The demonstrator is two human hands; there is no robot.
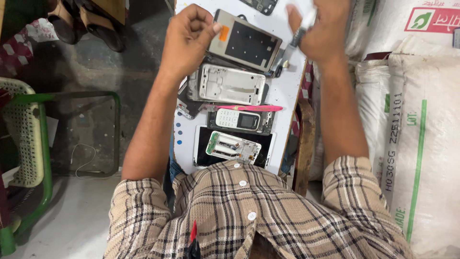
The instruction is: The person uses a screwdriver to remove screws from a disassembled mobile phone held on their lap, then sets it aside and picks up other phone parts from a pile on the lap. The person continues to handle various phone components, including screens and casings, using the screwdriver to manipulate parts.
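The person's left hand (189,36) pinches the corner of a grey phone panel (245,41) lying at the far end of the white board (287,91), while the right hand (318,31) is closed around a thin metal tool (298,36) just beside that panel. Nearer the body on the board lie a silver phone frame (231,85), a pink stick (249,108), a small keypad phone (238,119) and a circuit board (233,147); white sacks (412,110) crowd the board's right edge.

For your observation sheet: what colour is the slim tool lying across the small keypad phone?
Pink pry tool, seen in the head view.
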